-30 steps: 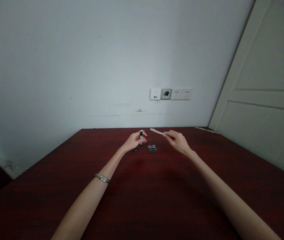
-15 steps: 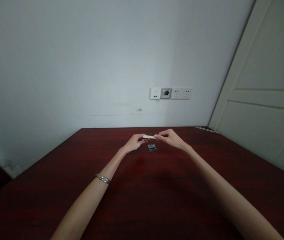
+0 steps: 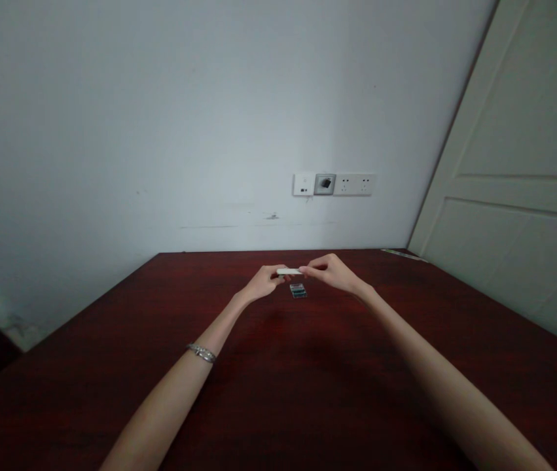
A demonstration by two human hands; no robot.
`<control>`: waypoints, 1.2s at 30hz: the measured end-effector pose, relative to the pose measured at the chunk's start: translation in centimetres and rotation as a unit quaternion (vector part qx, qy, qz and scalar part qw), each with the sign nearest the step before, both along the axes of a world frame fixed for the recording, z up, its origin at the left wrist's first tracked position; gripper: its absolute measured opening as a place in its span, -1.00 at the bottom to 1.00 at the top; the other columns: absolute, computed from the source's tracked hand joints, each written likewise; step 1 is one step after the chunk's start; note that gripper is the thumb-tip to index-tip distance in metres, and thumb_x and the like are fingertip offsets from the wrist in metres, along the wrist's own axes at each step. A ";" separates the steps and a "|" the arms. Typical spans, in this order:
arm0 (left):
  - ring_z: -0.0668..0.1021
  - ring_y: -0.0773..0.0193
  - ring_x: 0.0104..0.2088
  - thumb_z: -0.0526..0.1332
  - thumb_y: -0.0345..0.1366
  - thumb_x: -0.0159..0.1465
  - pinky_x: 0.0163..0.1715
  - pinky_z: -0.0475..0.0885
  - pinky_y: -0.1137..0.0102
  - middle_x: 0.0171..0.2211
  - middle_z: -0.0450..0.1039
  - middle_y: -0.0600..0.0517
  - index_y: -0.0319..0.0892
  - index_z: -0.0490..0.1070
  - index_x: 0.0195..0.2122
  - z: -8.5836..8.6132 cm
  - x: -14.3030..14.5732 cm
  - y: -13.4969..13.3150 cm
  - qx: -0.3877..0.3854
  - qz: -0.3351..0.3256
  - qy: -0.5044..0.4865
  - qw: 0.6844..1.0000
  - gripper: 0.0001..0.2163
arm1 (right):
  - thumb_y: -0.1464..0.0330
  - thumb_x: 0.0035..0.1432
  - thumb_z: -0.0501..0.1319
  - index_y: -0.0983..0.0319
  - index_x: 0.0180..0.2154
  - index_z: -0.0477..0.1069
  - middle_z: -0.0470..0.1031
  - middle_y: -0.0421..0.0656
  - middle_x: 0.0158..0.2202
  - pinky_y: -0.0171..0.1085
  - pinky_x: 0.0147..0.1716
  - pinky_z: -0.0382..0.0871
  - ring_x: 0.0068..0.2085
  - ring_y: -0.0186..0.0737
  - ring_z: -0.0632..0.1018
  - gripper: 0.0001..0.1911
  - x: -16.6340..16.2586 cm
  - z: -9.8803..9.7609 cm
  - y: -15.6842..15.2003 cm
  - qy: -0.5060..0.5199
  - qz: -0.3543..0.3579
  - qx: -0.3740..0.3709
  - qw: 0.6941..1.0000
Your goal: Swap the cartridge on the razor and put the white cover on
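Observation:
Held between both hands above the table is a thin, flat white piece (image 3: 289,271), seen nearly edge-on, so its exact kind does not show. My left hand (image 3: 262,282) grips its left end with the thumb below. My right hand (image 3: 330,270) pinches its right end between thumb and fingers. Just below and behind the piece, a small clear case or packet (image 3: 298,291) with a dark green band lies flat on the table. Neither hand touches that case. A silver bracelet (image 3: 201,353) circles my left wrist.
The dark red wooden table (image 3: 278,392) runs back to a pale wall (image 3: 209,131). Sockets and a switch panel (image 3: 332,184) sit on the wall. A white panelled door (image 3: 514,196) stands at the right, and a thin strip (image 3: 403,255) lies near the table's back right corner.
The white piece has tilted slightly, its left end a little lower and its form more level. Both hands keep their hold and have barely moved.

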State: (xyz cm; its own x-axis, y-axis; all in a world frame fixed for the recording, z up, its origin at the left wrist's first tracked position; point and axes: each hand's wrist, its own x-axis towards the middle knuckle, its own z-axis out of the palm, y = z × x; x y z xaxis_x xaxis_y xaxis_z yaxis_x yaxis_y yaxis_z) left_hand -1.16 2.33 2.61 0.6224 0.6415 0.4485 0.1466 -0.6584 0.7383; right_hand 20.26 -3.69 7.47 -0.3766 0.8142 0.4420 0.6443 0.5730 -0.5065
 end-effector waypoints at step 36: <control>0.52 0.31 -0.47 0.33 -0.18 0.02 -0.50 0.39 0.46 -0.44 0.41 0.02 -0.25 0.23 -0.22 0.3 0.3 -0.7 -0.239 -0.069 -0.056 0.967 -0.60 | 0.00 -0.05 0.20 0.21 -0.41 0.21 0.05 -0.43 -0.72 -0.52 -0.79 -0.23 -0.74 -0.58 -0.03 -0.58 -7.3 -3.8 -2.7 0.497 0.071 -0.287 0.816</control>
